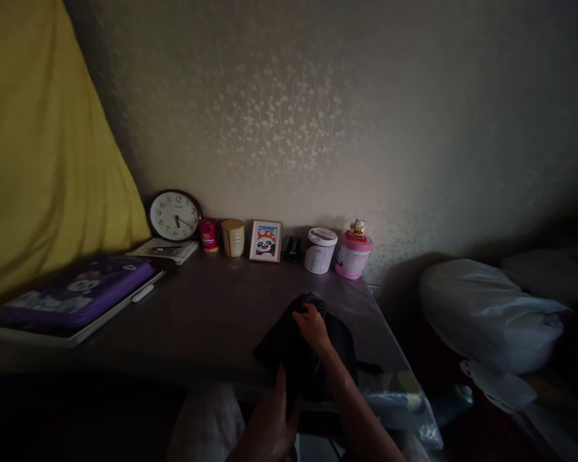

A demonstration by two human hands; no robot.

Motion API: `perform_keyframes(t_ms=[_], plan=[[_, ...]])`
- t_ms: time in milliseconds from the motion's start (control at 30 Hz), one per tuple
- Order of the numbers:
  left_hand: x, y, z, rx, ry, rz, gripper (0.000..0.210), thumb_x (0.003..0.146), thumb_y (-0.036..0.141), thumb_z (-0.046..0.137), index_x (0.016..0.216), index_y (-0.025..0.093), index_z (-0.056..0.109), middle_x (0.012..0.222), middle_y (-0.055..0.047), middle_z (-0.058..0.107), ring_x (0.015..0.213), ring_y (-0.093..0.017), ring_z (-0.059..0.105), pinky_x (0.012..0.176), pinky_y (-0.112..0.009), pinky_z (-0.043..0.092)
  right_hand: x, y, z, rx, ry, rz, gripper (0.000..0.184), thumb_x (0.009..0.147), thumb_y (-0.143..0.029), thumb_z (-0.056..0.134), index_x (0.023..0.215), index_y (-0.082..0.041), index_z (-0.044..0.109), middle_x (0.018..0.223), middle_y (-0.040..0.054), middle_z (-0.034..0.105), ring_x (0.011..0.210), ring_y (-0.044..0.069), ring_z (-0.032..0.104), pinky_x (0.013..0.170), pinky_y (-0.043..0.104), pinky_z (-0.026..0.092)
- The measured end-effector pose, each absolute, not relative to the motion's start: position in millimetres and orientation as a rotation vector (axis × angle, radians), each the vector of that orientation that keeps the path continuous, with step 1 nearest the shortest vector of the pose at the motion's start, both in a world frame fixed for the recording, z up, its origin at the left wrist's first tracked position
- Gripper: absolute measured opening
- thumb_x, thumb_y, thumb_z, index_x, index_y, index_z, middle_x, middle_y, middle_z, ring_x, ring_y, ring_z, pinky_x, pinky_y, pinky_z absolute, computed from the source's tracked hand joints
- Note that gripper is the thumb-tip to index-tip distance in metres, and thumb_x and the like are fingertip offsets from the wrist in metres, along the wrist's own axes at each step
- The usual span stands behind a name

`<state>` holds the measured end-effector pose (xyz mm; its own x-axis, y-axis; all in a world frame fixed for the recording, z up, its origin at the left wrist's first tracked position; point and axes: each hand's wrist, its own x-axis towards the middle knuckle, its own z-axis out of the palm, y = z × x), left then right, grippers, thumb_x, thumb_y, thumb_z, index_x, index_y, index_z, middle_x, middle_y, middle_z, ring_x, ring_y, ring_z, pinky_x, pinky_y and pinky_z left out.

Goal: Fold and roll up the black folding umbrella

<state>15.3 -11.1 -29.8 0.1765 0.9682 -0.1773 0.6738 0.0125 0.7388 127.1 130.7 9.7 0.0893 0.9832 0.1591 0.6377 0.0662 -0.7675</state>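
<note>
A dark, soft black bundle (289,340) lies bunched up near the front right of the table; it could be a bag or folded cloth, and the dim light hides which. A short black strap-like end sticks out on its right side. My right hand (313,328) is on top of the bundle, its fingers curled and closed on the material near the upper edge. At the near edge, my left hand (272,420) grips the bundle from below, thumb pointing up against it, with the other fingers mostly hidden.
Along the wall stand a clock (175,215), a red tin (209,235), a yellow ribbed container (234,238), a panda picture frame (266,241), a white tub (320,251) and a pink tub (353,256). A purple case (81,292) lies left. White plastic bags (491,314) sit right of the table.
</note>
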Motion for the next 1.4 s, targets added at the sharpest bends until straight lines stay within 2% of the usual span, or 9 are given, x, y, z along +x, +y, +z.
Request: perform_keyframes(t_ms=[133, 233, 467, 700, 767, 900, 1033, 1200, 1400], plan=[[17.6, -16.9, -27.5, 1.690, 1.530, 0.732, 0.077, 0.081, 0.021, 0.040, 0.139, 0.006, -0.007, 0.136, -0.014, 0.041, 0.119, -0.014, 0.045, 0.094, -0.019, 0.035, 125.1, 132.7, 6.8, -1.652, -1.671, 0.561, 0.040, 0.075, -0.031, 0.055, 0.109, -0.010, 0.055, 0.083, 0.0095, 0.068, 0.085, 0.023, 0.063, 0.071, 0.030, 0.044], [17.5, -21.4, -18.5, 1.696, 1.544, 0.759, 0.080, 0.080, 0.018, 0.039, 0.139, 0.015, -0.015, 0.139, -0.009, 0.038, 0.119, -0.014, 0.046, 0.093, -0.021, 0.037, 123.9, 133.0, 6.7, -1.646, -1.683, 0.578, 0.040, 0.075, -0.032, 0.054, 0.109, -0.011, 0.055, 0.079, 0.0083, 0.069, 0.084, 0.022, 0.064, 0.070, 0.029, 0.044], [15.9, -13.1, -8.3, 1.938, 1.513, 0.473, 0.072, 0.081, 0.017, 0.039, 0.140, 0.030, -0.001, 0.120, -0.007, 0.056, 0.098, -0.017, 0.060, 0.081, -0.024, 0.043, 119.7, 132.1, 9.8, -1.632, -1.685, 0.628, 0.038, 0.075, -0.029, 0.054, 0.110, -0.013, 0.054, 0.073, 0.0053, 0.069, 0.075, 0.021, 0.065, 0.064, 0.027, 0.044], [21.1, -7.4, -16.3, 1.935, 1.566, 0.416, 0.074, 0.080, 0.009, 0.037, 0.140, 0.028, -0.001, 0.111, -0.007, 0.061, 0.091, -0.015, 0.062, 0.075, -0.021, 0.043, 123.3, 120.2, 19.1, -1.425, -1.731, 0.930, 0.036, 0.082, -0.032, 0.045, 0.113, -0.014, 0.050, 0.069, 0.0032, 0.067, 0.060, 0.016, 0.063, 0.052, 0.024, 0.046], [21.1, -8.8, -16.4, 1.923, 1.565, 0.431, 0.075, 0.080, 0.009, 0.038, 0.140, 0.028, -0.003, 0.113, -0.006, 0.060, 0.092, -0.014, 0.061, 0.076, -0.019, 0.042, 131.9, 106.2, 22.3, -1.268, -1.826, 0.848, 0.029, 0.084, -0.033, 0.043, 0.107, -0.018, 0.055, 0.075, 0.0027, 0.067, 0.065, 0.015, 0.063, 0.059, 0.025, 0.048], [22.1, -11.0, -13.7, 1.890, 1.616, 0.370, 0.079, 0.078, 0.009, 0.040, 0.140, 0.023, -0.007, 0.109, -0.006, 0.061, 0.093, -0.015, 0.060, 0.079, -0.020, 0.041, 153.6, 78.8, 19.7, -1.120, -2.031, 0.366, 0.019, 0.085, -0.028, 0.046, 0.090, -0.022, 0.064, 0.094, 0.0055, 0.066, 0.091, 0.018, 0.059, 0.083, 0.033, 0.044], [25.3, -11.2, -11.4, 1.875, 1.669, 0.336, 0.076, 0.079, 0.011, 0.039, 0.140, 0.020, -0.006, 0.113, -0.008, 0.060, 0.095, -0.016, 0.059, 0.080, -0.021, 0.040, 164.7, 79.0, 9.6, -1.008, -2.211, 0.196, 0.019, 0.084, -0.023, 0.050, 0.096, -0.024, 0.064, 0.109, 0.0062, 0.062, 0.111, 0.021, 0.049, 0.095, 0.040, 0.037], [27.9, -9.3, -11.3, 1.808, 1.660, 0.290, 0.079, 0.080, 0.011, 0.039, 0.139, 0.018, -0.013, 0.123, -0.009, 0.054, 0.096, -0.014, 0.059, 0.082, -0.019, 0.040, 165.4, 113.6, 3.3, -0.998, -2.275, 0.134, 0.022, 0.084, -0.028, 0.050, 0.102, -0.024, 0.063, 0.115, 0.0073, 0.060, 0.117, 0.023, 0.045, 0.099, 0.047, 0.031], [27.0, -8.2, -9.4, 1.745, 1.675, 0.303, 0.072, 0.084, 0.016, 0.035, 0.139, 0.018, -0.011, 0.122, -0.011, 0.055, 0.096, -0.015, 0.060, 0.082, -0.021, 0.041, 169.3, 164.7, 3.1, -1.134, -2.263, 0.073, 0.024, 0.087, -0.027, 0.045, 0.102, -0.022, 0.063, 0.114, 0.0057, 0.060, 0.117, 0.021, 0.045, 0.098, 0.043, 0.032]])
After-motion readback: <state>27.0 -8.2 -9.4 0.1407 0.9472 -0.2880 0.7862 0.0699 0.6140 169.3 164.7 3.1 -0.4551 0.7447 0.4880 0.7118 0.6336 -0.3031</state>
